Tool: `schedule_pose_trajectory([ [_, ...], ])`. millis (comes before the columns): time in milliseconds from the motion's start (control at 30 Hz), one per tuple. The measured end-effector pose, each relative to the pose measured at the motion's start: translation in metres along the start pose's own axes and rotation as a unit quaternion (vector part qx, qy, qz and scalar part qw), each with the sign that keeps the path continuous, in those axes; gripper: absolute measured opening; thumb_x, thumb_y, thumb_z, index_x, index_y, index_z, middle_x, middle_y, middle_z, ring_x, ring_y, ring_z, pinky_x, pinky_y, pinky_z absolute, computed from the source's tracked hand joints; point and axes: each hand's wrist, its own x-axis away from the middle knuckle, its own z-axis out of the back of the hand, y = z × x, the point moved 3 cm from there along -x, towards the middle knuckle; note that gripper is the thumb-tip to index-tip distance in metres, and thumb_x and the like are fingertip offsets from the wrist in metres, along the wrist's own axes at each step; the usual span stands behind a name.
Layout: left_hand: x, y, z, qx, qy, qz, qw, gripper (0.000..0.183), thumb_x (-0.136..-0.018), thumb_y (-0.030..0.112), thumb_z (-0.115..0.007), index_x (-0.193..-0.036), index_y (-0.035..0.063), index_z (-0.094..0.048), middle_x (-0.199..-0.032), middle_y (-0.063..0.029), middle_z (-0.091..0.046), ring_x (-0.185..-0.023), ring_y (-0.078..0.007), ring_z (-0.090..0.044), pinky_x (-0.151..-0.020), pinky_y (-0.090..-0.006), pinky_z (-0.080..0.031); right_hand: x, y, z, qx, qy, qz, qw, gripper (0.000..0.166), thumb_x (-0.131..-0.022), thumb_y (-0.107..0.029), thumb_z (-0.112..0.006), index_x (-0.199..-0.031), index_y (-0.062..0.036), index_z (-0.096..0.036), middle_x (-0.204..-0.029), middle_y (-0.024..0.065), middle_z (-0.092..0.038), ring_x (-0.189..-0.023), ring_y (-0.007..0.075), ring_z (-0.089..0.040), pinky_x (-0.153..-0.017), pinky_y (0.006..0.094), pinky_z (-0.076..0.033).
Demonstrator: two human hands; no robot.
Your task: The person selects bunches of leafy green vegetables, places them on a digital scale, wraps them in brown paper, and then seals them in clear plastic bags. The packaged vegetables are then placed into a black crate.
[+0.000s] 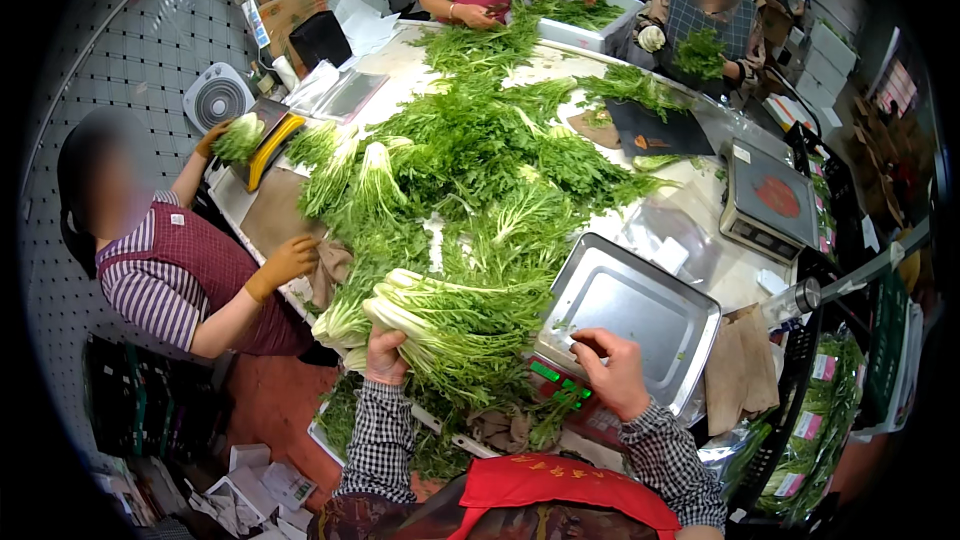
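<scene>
My left hand [387, 354] grips a bunch of feathery leafy greens [450, 322] by its thick white stem bases. The leaves fan out to the right, towards the scale. Over the near left rim of a metal scale pan [630, 315], my right hand [613, 373] is bent with thumb and index finger close together. Whether a small pale bit sits between those fingertips, I cannot tell. Only a few leaf scraps lie in the pan. Green digits glow on the scale's red front [559, 384], partly hidden by leaves. Beyond my left hand spreads a large heap of the same greens [480, 157].
On the left, a gloved person [172, 270] holds greens at a yellow-edged device [274, 154]. Two people stand across the table, beside a white bin [592, 37]. Another scale [772, 199] stands at right, near a black crate of packed greens [814, 420]. Brown cloths [742, 371] lie beside the pan.
</scene>
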Motion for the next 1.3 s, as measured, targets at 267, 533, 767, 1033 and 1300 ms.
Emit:
schedule_pose_trajectory([
  [267,0.018,0.030,-0.051,-0.251,-0.020,-0.072,0.965,0.083,-0.071,0.020,-0.084,-0.138,-0.0010,-0.041,-0.126,-0.0154,-0.060,-0.110,-0.0303,-0.064,-0.096,-0.0411,-0.055,0.007,-0.003,-0.027,-0.290,-0.190,-0.145,0.927,0.038,-0.100,-0.028,-0.055,-0.121,0.0030,-0.059,-0.100,0.0135,-0.069,-0.083,0.0210,-0.069,-0.073,0.0316,-0.056],
  [533,0.061,-0.022,-0.184,-0.671,-0.249,-0.456,0.529,0.050,-0.085,0.030,-0.071,-0.126,0.0108,-0.050,-0.129,-0.0151,-0.059,-0.123,-0.0284,-0.055,-0.110,-0.0471,-0.036,-0.014,0.025,-0.021,-0.553,-0.173,-0.202,0.790,0.079,-0.098,-0.060,-0.040,-0.146,0.0016,-0.030,-0.134,0.0215,-0.054,-0.119,0.0296,-0.057,-0.100,0.0407,-0.049],
  [767,0.081,-0.138,-0.186,-0.645,-0.430,-0.432,0.461,0.029,-0.090,0.027,-0.057,-0.117,0.0146,-0.055,-0.133,-0.0092,-0.058,-0.120,-0.0217,-0.056,-0.110,-0.0410,-0.037,-0.022,0.087,0.038,-0.455,-0.024,-0.216,0.864,0.056,-0.103,-0.047,-0.044,-0.133,0.0002,-0.051,-0.127,0.0112,-0.060,-0.111,0.0212,-0.060,-0.097,0.0363,-0.050],
  [1033,0.079,-0.142,-0.189,-0.639,-0.458,-0.425,0.448,0.029,-0.091,0.027,-0.056,-0.117,0.0133,-0.056,-0.132,-0.0107,-0.058,-0.118,-0.0227,-0.058,-0.105,-0.0390,-0.042,-0.021,0.111,0.060,-0.276,0.088,-0.221,0.931,0.047,-0.100,-0.024,-0.057,-0.136,0.0045,-0.048,-0.131,0.0082,-0.058,-0.116,0.0186,-0.055,-0.102,0.0303,-0.041],
  [1300,0.075,-0.143,-0.187,-0.633,-0.454,-0.404,0.479,0.029,-0.090,0.025,-0.056,-0.116,0.0124,-0.056,-0.131,-0.0120,-0.059,-0.115,-0.0239,-0.059,-0.103,-0.0391,-0.044,-0.049,0.036,0.072,0.161,0.122,0.069,0.977,0.028,-0.083,-0.003,-0.065,-0.111,0.0021,-0.064,-0.108,0.0170,-0.067,-0.100,0.0276,-0.065,-0.087,0.0341,-0.050],
])
